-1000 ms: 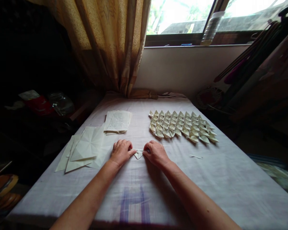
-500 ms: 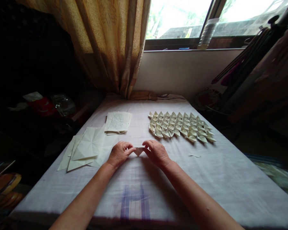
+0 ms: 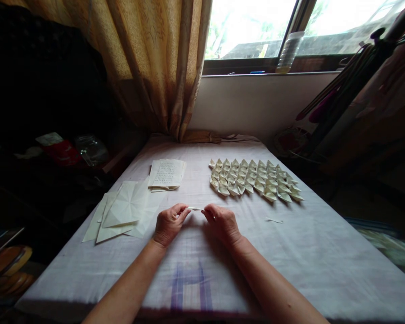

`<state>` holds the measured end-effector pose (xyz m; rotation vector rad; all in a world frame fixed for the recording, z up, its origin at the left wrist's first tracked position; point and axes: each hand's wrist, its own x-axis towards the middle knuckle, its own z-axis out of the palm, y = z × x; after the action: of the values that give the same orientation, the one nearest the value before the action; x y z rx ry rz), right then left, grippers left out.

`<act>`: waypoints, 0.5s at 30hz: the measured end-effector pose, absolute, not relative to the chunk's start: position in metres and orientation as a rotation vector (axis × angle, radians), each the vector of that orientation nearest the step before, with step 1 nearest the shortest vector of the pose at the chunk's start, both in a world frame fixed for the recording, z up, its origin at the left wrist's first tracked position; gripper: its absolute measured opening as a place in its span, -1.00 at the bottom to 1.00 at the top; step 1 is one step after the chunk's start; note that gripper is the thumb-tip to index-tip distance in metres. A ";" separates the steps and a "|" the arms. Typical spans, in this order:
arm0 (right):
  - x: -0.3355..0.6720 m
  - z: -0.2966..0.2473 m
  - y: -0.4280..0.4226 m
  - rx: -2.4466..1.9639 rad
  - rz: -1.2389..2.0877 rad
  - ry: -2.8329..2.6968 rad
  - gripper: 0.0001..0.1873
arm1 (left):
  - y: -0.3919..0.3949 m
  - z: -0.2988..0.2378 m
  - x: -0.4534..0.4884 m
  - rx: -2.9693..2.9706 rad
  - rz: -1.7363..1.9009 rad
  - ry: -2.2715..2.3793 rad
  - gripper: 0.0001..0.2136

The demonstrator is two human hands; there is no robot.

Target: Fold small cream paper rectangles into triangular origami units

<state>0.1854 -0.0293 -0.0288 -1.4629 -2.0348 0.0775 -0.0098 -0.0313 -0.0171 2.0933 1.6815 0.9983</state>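
Note:
Between my two hands is a small folded piece of paper (image 3: 196, 209), seen nearly edge-on as a thin pale strip. My left hand (image 3: 170, 222) pinches its left end between thumb and fingers. At its right end, my right hand (image 3: 222, 221) pinches it the same way. Both hands are just above the table, fingers closed and hiding the paper's ends. Several loose creased paper sheets (image 3: 123, 208) lie left of my left hand. Beyond them is a stack of written paper (image 3: 166, 173). Rows of small folded paper boats (image 3: 253, 177) stand beyond my right hand.
A pale cloth covers the table (image 3: 276, 265). A thin white strip (image 3: 274, 220) lies on it at the right. A gold curtain (image 3: 148, 58) hangs at the back, beside a window with a clear plastic container (image 3: 290, 51) on its sill. Dark clutter flanks both sides.
The folded paper showed a downward-pointing triangle face before; now it is tilted nearly edge-on. My hands have turned with it and keep hold of both ends. The camera view has shifted slightly.

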 end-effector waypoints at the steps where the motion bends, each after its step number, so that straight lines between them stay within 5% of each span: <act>1: 0.185 -0.032 -0.029 -1.455 0.092 -2.005 -0.81 | -0.031 -0.018 -0.010 2.079 1.011 1.671 -0.78; 15: 0.180 -0.035 -0.033 -1.379 0.403 -1.703 -0.87 | -0.032 -0.022 -0.011 2.082 1.007 1.675 -0.80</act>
<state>0.1800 -0.0332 -0.0346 -1.3791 -1.7032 0.4028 -0.0107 -0.0320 -0.0221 2.0823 1.6755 1.0067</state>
